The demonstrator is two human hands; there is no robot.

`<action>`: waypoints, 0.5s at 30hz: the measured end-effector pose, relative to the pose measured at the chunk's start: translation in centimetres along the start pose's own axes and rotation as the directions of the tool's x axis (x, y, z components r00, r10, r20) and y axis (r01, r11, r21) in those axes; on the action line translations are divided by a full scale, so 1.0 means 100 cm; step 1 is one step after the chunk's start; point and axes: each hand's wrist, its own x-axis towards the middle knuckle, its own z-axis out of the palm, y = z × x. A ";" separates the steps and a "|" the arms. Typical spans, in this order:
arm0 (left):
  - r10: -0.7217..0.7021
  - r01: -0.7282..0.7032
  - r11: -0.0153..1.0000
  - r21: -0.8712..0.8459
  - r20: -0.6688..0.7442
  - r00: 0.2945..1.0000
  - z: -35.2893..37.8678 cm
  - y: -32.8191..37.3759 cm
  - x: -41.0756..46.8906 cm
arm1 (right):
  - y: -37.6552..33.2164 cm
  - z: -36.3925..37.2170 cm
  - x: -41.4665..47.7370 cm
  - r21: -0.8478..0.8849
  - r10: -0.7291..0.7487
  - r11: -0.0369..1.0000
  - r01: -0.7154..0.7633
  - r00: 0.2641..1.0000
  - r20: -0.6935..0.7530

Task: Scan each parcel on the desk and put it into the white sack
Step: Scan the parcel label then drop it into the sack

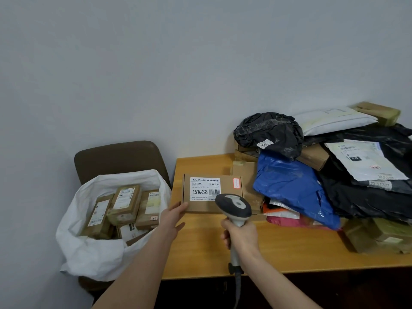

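Several small brown cardboard boxes [124, 201] already lie inside the white woven sack [93, 253], which sits open-mouthed on a brown padded chair [120, 157] just beside the left end of the yellow wooden desk [278, 246], so the task looks partly done but far from finished. A flat brown cardboard box [211, 192] with a white printed label is the parcel in hand: it is at the desk's left end, label facing up, and the left hand [175, 216] pinches its near left corner between thumb and fingers. The right hand [242, 234] is wrapped round the handle of a grey and white handheld barcode scanner [234, 205], whose head points at the label; a red patch of light falls on the small sticker at the label's right. Scanning appears to be the step under way, with the drop into the sack to follow. A large heap remains on the right: a crumpled black plastic bag [269, 132], a blue plastic mailer [289, 181], a white padded mailer [330, 121] and more. The path leftward over the desk's edge to the sack is open, and bare desk runs along the near edge.
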 end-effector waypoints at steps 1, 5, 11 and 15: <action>0.007 -0.007 1.000 0.006 -0.008 1.000 -0.002 -0.001 -0.001 | 0.000 0.001 -0.001 -0.009 0.001 1.000 -0.001 1.000 -0.001; 0.024 -0.024 1.000 0.004 -0.027 0.999 -0.008 -0.003 -0.003 | 0.000 0.004 -0.003 -0.027 0.015 1.000 -0.015 1.000 -0.008; 0.044 -0.045 0.999 -0.010 -0.041 0.998 -0.019 -0.003 -0.003 | 0.000 0.011 -0.004 -0.054 0.018 0.998 -0.017 1.000 0.019; 0.069 -0.070 0.998 -0.005 -0.067 0.995 -0.027 -0.001 -0.008 | -0.001 0.019 0.004 -0.055 0.010 0.998 -0.007 0.999 0.045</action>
